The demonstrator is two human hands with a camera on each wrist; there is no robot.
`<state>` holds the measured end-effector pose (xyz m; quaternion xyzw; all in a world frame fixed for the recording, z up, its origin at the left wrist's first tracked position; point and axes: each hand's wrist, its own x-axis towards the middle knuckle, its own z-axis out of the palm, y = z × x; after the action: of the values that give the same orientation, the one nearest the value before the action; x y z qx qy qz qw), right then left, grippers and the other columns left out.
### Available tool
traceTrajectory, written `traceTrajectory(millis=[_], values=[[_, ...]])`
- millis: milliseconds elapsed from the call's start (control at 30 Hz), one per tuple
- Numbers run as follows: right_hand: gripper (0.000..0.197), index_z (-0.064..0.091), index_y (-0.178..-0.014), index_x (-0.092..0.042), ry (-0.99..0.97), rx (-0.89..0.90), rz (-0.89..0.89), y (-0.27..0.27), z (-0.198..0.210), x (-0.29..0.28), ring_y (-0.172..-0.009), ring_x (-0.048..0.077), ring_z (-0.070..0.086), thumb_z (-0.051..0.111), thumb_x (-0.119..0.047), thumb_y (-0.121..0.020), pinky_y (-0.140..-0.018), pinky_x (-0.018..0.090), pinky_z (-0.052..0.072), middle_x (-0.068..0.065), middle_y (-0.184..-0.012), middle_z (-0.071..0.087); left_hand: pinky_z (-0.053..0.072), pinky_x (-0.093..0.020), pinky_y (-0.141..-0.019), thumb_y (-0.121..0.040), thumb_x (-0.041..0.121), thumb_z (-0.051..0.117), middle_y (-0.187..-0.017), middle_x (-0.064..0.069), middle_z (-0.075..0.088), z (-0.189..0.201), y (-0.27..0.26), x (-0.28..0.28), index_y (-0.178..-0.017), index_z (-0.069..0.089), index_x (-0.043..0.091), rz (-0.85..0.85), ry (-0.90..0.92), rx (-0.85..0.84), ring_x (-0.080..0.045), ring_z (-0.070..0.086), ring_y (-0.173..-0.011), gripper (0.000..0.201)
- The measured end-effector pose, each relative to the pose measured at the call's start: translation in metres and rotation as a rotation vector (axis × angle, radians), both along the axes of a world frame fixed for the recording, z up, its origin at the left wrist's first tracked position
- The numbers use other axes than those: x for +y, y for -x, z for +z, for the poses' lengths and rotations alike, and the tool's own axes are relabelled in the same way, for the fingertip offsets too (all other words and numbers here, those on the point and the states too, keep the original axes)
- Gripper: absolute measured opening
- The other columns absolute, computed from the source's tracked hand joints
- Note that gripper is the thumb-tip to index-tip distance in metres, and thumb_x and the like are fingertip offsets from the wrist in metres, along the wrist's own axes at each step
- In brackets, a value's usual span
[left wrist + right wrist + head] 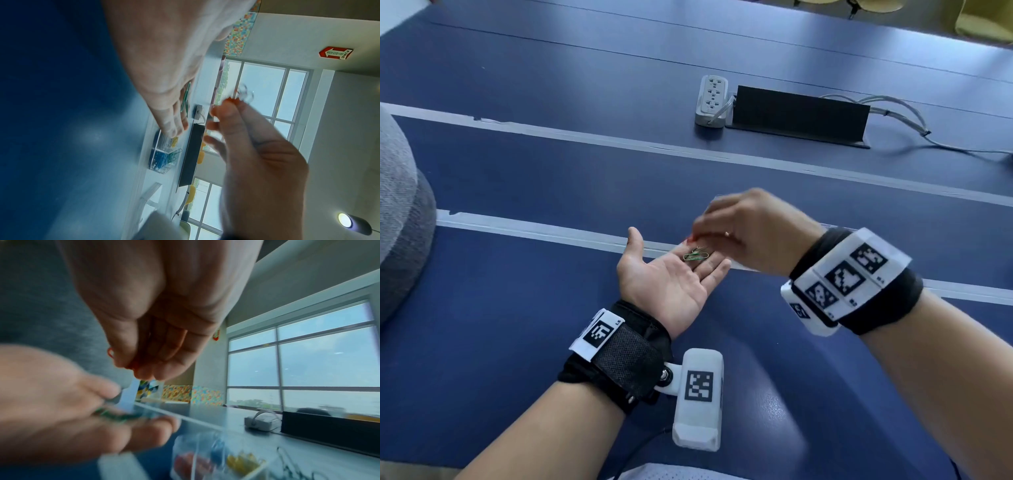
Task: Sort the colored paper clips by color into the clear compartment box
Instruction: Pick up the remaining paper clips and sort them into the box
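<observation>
Pinching a red clip [110, 352], right hand [750, 233] hovers over flat left hand [667, 277] bearing green clips [695, 255].

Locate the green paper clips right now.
The green paper clips lie on the fingers of the upturned left hand in the head view, just under the right hand pinching a red clip.

A blue table [551, 164] stands before large windows [308, 361] and a mosaic-tiled wall [205, 395].
</observation>
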<state>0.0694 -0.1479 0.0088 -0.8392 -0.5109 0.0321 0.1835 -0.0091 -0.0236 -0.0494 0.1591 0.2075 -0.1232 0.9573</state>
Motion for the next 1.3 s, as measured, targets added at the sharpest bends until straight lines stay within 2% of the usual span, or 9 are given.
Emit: traceTrajectory(millis=[133, 300, 500, 633, 733, 833, 1000, 1167, 1300], values=[[0.024, 0.073, -0.092, -0.011, 0.283, -0.049, -0.327, -0.032, 0.01, 0.005, -0.08, 0.031, 0.062, 0.052, -0.022, -0.089, -0.075, 0.032, 0.05, 0.011, -0.089, 0.072, 0.04, -0.047, -0.104, -0.085, 0.075, 0.027, -0.127, -0.027, 0.058, -0.003, 0.002, 0.002, -0.128, 0.05, -0.006, 0.031, -0.025, 0.035, -0.038, 0.058, -0.118, 0.095], [0.013, 0.059, -0.07, -0.009, 0.466, 0.025, -0.543, -0.043, -0.007, 0.017, -0.066, 0.032, 0.05, 0.053, -0.013, -0.082, -0.064, 0.029, 0.042, 0.013, -0.073, 0.055, 0.04, -0.047, -0.105, -0.086, 0.074, 0.028, -0.123, -0.027, 0.061, -0.004, 0.004, 0.008, -0.127, 0.051, -0.005, 0.083, -0.036, 0.043, -0.039, 0.059, -0.116, 0.092], [0.015, 0.05, -0.069, -0.014, 0.544, -0.014, -0.536, -0.035, -0.01, 0.027, -0.061, 0.03, 0.047, 0.054, -0.015, -0.084, -0.061, 0.029, 0.039, 0.003, -0.062, 0.038, 0.039, -0.047, -0.106, -0.085, 0.074, 0.029, -0.122, -0.028, 0.061, -0.004, 0.005, 0.016, -0.126, 0.052, -0.005, 0.101, -0.024, 0.033, -0.039, 0.059, -0.116, 0.091], [0.02, 0.054, -0.067, -0.012, 0.53, 0.043, -0.549, -0.035, -0.011, 0.023, -0.057, 0.028, 0.048, 0.057, -0.024, -0.082, -0.06, 0.028, 0.039, 0.003, -0.059, 0.041, 0.039, -0.047, -0.106, -0.086, 0.073, 0.029, -0.122, -0.028, 0.061, -0.005, 0.005, 0.016, -0.125, 0.053, -0.005, 0.098, -0.02, 0.029, -0.039, 0.059, -0.116, 0.09], [0.019, 0.066, -0.079, -0.01, 0.455, 0.07, -0.565, -0.037, -0.01, 0.018, -0.068, 0.032, 0.057, 0.053, -0.022, -0.083, -0.065, 0.031, 0.048, 0.009, -0.075, 0.06, 0.038, -0.047, -0.107, -0.086, 0.073, 0.03, -0.122, -0.027, 0.061, -0.004, 0.006, 0.015, -0.124, 0.053, -0.004, 0.094, -0.016, 0.032, -0.039, 0.059, -0.116, 0.089], [0.023, 0.07, -0.096, -0.02, 0.414, 0.08, -0.575, -0.037, -0.011, 0.015, -0.083, 0.033, 0.062, 0.05, -0.018, -0.084, -0.077, 0.037, 0.054, 0.009, -0.097, 0.065, 0.038, -0.047, -0.107, -0.086, 0.072, 0.03, -0.121, -0.027, 0.061, -0.004, 0.006, 0.015, -0.125, 0.053, -0.005, 0.095, -0.019, 0.033, -0.039, 0.059, -0.116, 0.089], [0.028, 0.068, -0.093, -0.029, 0.488, 0.12, -0.535, -0.032, -0.017, 0.012, -0.084, 0.031, 0.061, 0.049, -0.013, -0.078, -0.069, 0.029, 0.047, 0.005, -0.097, 0.063, 0.038, -0.047, -0.107, -0.086, 0.072, 0.031, -0.122, -0.027, 0.061, -0.002, 0.007, 0.015, -0.125, 0.053, -0.004, 0.088, -0.027, 0.021, -0.039, 0.059, -0.116, 0.088], [0.014, 0.071, -0.09, -0.029, 0.176, 0.162, -0.423, -0.014, -0.006, 0.012, -0.081, 0.019, 0.057, 0.06, -0.028, -0.082, -0.078, 0.036, 0.052, -0.005, -0.085, 0.057, 0.04, -0.046, -0.105, -0.086, 0.072, 0.03, -0.128, -0.024, 0.058, -0.001, 0.008, 0.011, -0.127, 0.053, -0.005, 0.077, -0.044, 0.011, -0.036, 0.058, -0.119, 0.09], [0.02, 0.071, -0.099, -0.025, 0.279, 0.144, -0.258, 0.007, -0.013, 0.016, -0.085, 0.021, 0.055, 0.06, -0.033, -0.084, -0.077, 0.035, 0.049, -0.001, -0.094, 0.054, 0.038, -0.044, -0.107, -0.087, 0.072, 0.029, -0.12, -0.023, 0.062, -0.002, 0.008, 0.006, -0.124, 0.056, -0.009, 0.038, -0.05, -0.017, -0.03, 0.056, -0.12, 0.093]])
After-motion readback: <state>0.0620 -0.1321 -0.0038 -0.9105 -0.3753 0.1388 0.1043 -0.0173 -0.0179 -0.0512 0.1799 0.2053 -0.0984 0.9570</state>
